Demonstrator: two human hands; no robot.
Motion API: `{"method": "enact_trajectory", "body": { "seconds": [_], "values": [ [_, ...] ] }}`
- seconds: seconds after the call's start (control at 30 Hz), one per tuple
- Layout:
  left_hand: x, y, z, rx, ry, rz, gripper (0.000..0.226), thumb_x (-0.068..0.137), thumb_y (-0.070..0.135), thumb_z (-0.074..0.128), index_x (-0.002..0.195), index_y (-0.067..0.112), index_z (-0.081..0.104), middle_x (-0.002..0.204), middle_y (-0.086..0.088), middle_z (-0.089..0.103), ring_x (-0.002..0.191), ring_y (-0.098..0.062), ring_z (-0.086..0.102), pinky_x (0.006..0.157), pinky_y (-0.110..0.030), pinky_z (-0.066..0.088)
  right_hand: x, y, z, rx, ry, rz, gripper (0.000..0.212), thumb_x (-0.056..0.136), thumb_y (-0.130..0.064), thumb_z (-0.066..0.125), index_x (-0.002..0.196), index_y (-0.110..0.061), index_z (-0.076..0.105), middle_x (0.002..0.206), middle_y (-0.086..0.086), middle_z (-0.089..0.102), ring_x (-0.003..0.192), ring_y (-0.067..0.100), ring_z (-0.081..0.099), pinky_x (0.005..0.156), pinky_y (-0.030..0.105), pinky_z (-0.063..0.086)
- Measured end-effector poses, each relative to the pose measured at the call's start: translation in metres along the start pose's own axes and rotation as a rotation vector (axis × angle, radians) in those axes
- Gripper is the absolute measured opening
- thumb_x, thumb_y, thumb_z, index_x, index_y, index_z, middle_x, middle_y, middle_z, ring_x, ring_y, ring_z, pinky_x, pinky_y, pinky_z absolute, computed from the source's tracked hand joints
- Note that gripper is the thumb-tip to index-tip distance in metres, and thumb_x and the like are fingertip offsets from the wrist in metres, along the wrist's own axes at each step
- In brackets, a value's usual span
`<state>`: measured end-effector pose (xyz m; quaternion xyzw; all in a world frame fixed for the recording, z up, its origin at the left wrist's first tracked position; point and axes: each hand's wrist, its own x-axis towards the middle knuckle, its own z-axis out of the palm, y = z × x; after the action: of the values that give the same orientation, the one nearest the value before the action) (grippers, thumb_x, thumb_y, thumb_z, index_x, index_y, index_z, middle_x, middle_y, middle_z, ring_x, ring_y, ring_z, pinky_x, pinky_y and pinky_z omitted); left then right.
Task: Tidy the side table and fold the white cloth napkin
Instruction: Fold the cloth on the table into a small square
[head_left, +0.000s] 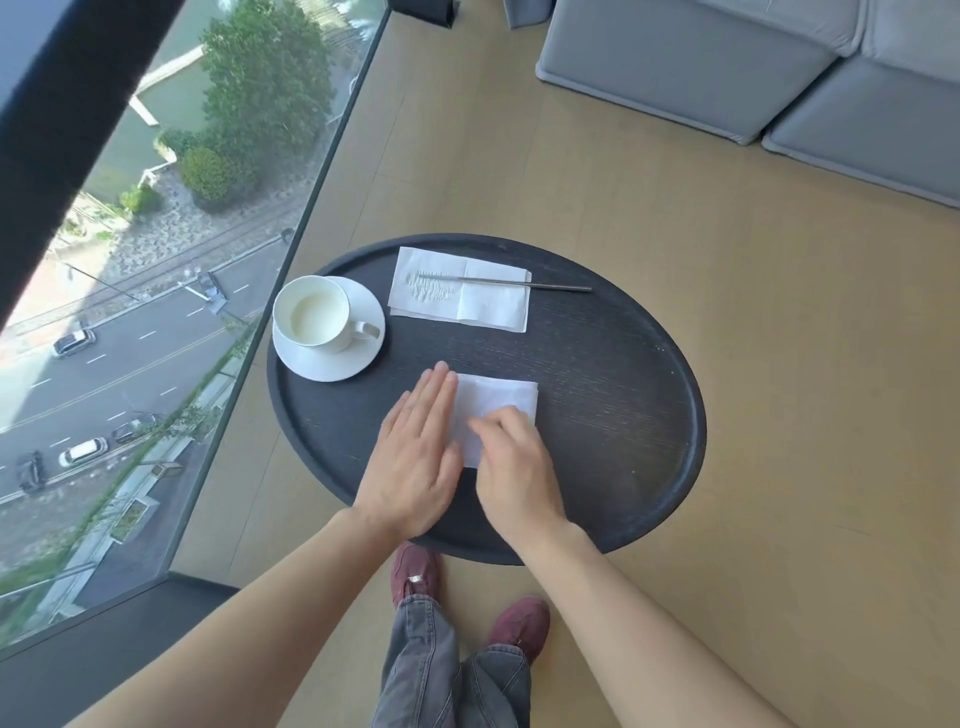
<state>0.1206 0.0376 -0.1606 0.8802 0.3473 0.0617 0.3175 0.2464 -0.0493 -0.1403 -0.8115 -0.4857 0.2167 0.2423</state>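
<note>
While fold is set: napkin (496, 402), near cup (311, 312), is pressed flat.
Left hand (415, 457): open, flat, nothing gripped.
Right hand (514, 467): fingers curled; grip cannot be told.

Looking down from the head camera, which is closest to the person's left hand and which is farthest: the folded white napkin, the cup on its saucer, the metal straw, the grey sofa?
1. Folded white napkin: touching the left hand, just to its right.
2. Cup: beyond the hand, to the left, on its saucer.
3. Metal straw: far side of the table, lying across a paper napkin.
4. Grey sofa: off the table, across the floor.
</note>
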Motion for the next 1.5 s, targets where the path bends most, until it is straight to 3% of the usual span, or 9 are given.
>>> {"method": "enact_trajectory", "body": {
  "seconds": [0.1, 0.17, 0.4, 0.63, 0.87, 1.03, 1.13, 1.37, 1.5],
  "values": [
    [0.006, 0.01, 0.013, 0.181, -0.005, 0.099, 0.061, 0.106, 0.033, 0.032, 0.162, 0.011, 0.021, 0.171, -0.006, 0.014, 0.158, -0.02, 0.007, 0.127, -0.044, 0.009, -0.003, 0.009, -0.003, -0.244, 0.132, 0.04, 0.049, 0.089, -0.015, 0.052, 0.137, -0.008, 0.056, 0.14, 0.012, 0.056, 0.131, 0.031, 0.049, 0.1, 0.045, 0.046],
    [0.007, 0.006, 0.022, 0.267, -0.04, 0.057, 0.062, 0.107, 0.039, 0.031, 0.162, 0.012, 0.021, 0.172, -0.004, 0.011, 0.158, -0.02, 0.006, 0.126, -0.05, 0.01, -0.005, 0.016, 0.0, -0.36, 0.027, 0.086, 0.065, 0.096, -0.026, 0.045, 0.155, -0.004, 0.028, 0.165, 0.014, 0.025, 0.153, 0.026, 0.02, 0.119, 0.042, 0.028],
    [0.007, -0.001, 0.029, 0.34, -0.109, 0.032, 0.066, 0.106, 0.041, 0.028, 0.163, 0.01, 0.013, 0.172, -0.004, 0.001, 0.158, -0.019, -0.002, 0.126, -0.051, 0.004, -0.005, 0.034, 0.0, -0.453, -0.188, 0.098, 0.073, 0.102, -0.048, 0.026, 0.16, -0.01, 0.001, 0.169, 0.005, -0.01, 0.155, 0.019, -0.007, 0.125, 0.044, 0.008],
    [-0.004, 0.018, 0.016, 0.278, -0.038, 0.077, 0.064, 0.102, 0.026, 0.038, 0.159, 0.002, 0.023, 0.17, -0.013, 0.014, 0.158, -0.026, 0.008, 0.126, -0.047, 0.012, -0.012, 0.035, -0.023, -0.377, -0.047, 0.053, 0.063, 0.095, -0.024, 0.054, 0.153, -0.01, 0.033, 0.165, 0.01, 0.026, 0.149, 0.026, 0.029, 0.107, 0.043, 0.041],
    [-0.01, 0.006, 0.027, 0.348, -0.137, -0.001, 0.069, 0.105, 0.038, 0.031, 0.162, 0.004, 0.009, 0.172, -0.012, 0.005, 0.158, -0.024, 0.0, 0.126, -0.047, 0.01, -0.016, 0.038, -0.015, -0.481, -0.179, -0.013, 0.066, 0.099, -0.032, 0.04, 0.157, -0.007, 0.022, 0.168, 0.012, 0.012, 0.154, 0.027, 0.017, 0.118, 0.041, 0.03],
    [-0.002, 0.002, 0.013, 0.269, -0.07, -0.092, 0.069, 0.104, 0.034, 0.036, 0.161, 0.004, 0.012, 0.171, -0.014, 0.004, 0.158, -0.026, 0.003, 0.127, -0.045, 0.011, 0.001, 0.014, -0.009, -0.321, -0.029, 0.211, 0.061, 0.092, -0.033, 0.061, 0.144, -0.008, 0.042, 0.135, 0.017, 0.05, 0.115, 0.038, 0.05, 0.09, 0.047, 0.046],
    [0.002, -0.004, 0.007, 0.285, -0.058, -0.128, 0.067, 0.105, 0.035, 0.033, 0.161, 0.005, 0.014, 0.171, -0.011, 0.01, 0.158, -0.026, 0.01, 0.126, -0.045, 0.016, 0.018, 0.0, -0.005, -0.299, -0.041, 0.282, 0.065, 0.09, -0.033, 0.066, 0.143, -0.003, 0.042, 0.116, 0.015, 0.055, 0.102, 0.036, 0.053, 0.085, 0.046, 0.048],
    [0.023, -0.026, -0.012, 0.302, -0.066, -0.146, 0.067, 0.102, 0.031, 0.015, 0.162, 0.008, -0.005, 0.169, -0.007, -0.011, 0.158, -0.022, -0.006, 0.127, -0.037, 0.001, 0.037, -0.017, 0.005, -0.537, -0.136, 0.157, 0.081, 0.092, -0.049, 0.053, 0.151, 0.002, 0.031, 0.127, 0.012, 0.054, 0.102, 0.031, 0.053, 0.082, 0.044, 0.045],
    [0.028, -0.036, -0.017, 0.297, -0.095, -0.073, 0.063, 0.105, 0.025, 0.019, 0.162, 0.01, -0.003, 0.17, -0.005, -0.009, 0.157, -0.02, -0.008, 0.128, -0.04, 0.007, 0.046, -0.023, 0.013, -0.582, -0.133, 0.145, 0.081, 0.095, -0.05, 0.047, 0.153, 0.003, 0.027, 0.134, 0.014, 0.052, 0.104, 0.031, 0.051, 0.082, 0.044, 0.041]
  ]
}}
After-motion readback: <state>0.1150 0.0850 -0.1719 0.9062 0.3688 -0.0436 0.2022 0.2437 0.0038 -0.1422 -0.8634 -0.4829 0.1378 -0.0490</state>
